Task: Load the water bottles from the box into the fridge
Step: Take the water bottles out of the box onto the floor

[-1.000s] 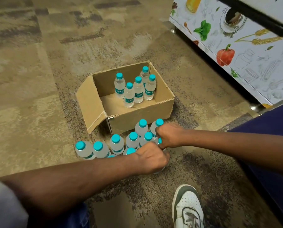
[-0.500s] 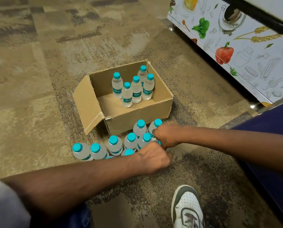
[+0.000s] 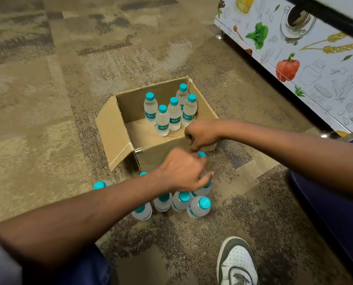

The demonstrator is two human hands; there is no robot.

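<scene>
- Head view: five bottles (image 3: 172, 114) stood in the box (image 3: 151, 159); a floor cluster (image 3: 199, 206) stood packed on the carpet (image 3: 48, 140) just before it.
- My left grip (image 3: 183, 171) and right grip (image 3: 200, 135) curled over that cluster. It was blurred, and I couldn't tell if either held one.
- I judged a careless lift could topple neighbours — they touched.

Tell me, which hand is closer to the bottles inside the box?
The right hand. It is at the front edge of the box, beside the bottles inside. The left hand is over the bottles on the carpet, in front of it.
</scene>
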